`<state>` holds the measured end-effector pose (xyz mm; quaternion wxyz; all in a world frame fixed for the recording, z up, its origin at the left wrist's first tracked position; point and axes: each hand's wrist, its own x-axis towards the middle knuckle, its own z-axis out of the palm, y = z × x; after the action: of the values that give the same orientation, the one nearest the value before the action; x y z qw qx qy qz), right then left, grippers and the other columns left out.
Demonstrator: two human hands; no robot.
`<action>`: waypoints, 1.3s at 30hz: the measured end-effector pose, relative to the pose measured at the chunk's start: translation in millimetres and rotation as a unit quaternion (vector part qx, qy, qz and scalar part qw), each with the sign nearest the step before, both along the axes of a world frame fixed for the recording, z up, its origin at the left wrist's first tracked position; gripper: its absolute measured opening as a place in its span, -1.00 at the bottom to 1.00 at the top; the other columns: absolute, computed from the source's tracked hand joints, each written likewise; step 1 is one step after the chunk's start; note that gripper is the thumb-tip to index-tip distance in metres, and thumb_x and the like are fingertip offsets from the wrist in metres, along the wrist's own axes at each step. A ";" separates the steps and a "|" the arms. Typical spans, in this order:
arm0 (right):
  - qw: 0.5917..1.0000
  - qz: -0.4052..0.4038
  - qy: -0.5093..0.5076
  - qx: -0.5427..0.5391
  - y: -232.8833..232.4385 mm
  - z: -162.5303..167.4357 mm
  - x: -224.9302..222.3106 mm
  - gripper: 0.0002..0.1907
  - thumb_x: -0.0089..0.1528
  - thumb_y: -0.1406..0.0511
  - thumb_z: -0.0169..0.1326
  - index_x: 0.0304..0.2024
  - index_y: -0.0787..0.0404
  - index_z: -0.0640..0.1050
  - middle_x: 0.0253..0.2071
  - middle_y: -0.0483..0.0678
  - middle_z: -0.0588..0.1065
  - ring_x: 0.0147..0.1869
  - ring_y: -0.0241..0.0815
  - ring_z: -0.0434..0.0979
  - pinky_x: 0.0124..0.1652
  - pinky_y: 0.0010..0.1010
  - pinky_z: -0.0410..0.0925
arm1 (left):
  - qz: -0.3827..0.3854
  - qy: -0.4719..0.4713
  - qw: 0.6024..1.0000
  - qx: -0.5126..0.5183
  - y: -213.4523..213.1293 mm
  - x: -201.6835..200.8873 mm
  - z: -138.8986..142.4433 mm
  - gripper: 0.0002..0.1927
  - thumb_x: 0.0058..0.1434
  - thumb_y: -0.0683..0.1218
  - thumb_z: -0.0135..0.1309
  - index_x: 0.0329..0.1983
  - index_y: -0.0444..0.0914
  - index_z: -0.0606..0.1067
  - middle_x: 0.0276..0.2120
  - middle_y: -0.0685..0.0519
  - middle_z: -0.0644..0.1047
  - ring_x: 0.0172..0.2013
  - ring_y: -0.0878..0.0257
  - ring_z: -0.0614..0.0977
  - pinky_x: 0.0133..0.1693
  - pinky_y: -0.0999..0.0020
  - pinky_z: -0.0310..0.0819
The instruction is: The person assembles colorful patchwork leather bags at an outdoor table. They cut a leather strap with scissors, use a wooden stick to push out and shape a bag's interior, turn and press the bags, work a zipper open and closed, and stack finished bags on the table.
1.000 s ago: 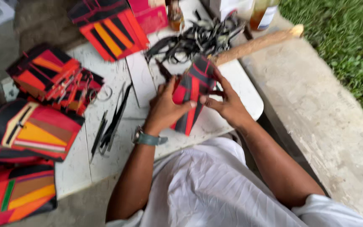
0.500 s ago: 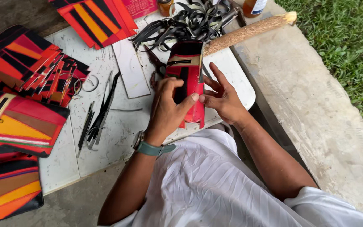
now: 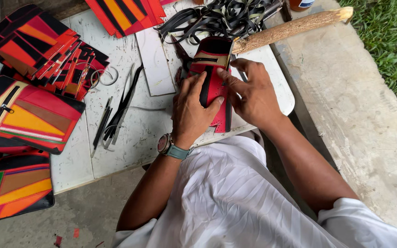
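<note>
A red and black leather piece [image 3: 213, 69] with a zip lies lengthwise on the white work board [image 3: 134, 128]. My left hand [image 3: 191, 108] presses flat on its left side, fingers spread upward. My right hand [image 3: 251, 92] rests on its right side, with the fingertips on the red panel. Both hands hold the piece down against the board. A watch with a teal strap [image 3: 171, 147] is on my left wrist.
Stacks of red, orange and black leather panels [image 3: 42, 50] lie at the left and top. Black strips [image 3: 217, 18] are heaped at the top. Thin black tools [image 3: 111, 119] lie left of my hands. A wooden stick [image 3: 290, 27] lies at the upper right; grass [image 3: 391, 46] is beyond the concrete.
The leather piece was lifted and tilted a second ago; now it lies flat and straight on the board under both hands. The view has shifted slightly.
</note>
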<state>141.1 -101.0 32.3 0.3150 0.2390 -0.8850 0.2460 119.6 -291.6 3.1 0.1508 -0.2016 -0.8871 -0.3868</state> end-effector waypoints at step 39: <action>0.662 0.188 -0.386 -0.615 -27.5 -78.2 -47.0 -0.15 0.30 0.26 0.13 0.52 0.20 0.00 0.42 0.03 0.28 0.37 -0.21 0.37 0.29 -0.36 0.30 | -0.055 -0.047 0.997 0.031 -32.0 -33.0 -40.9 -0.06 0.41 0.30 -0.01 0.53 -0.45 0.02 0.40 -0.35 0.15 0.37 -0.24 0.28 0.32 0.07 0.24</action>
<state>94.1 -128.5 -45.9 -0.0328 0.0361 -0.5110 0.8582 86.6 -323.6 -37.9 0.0938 -0.2266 -0.8684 -0.4310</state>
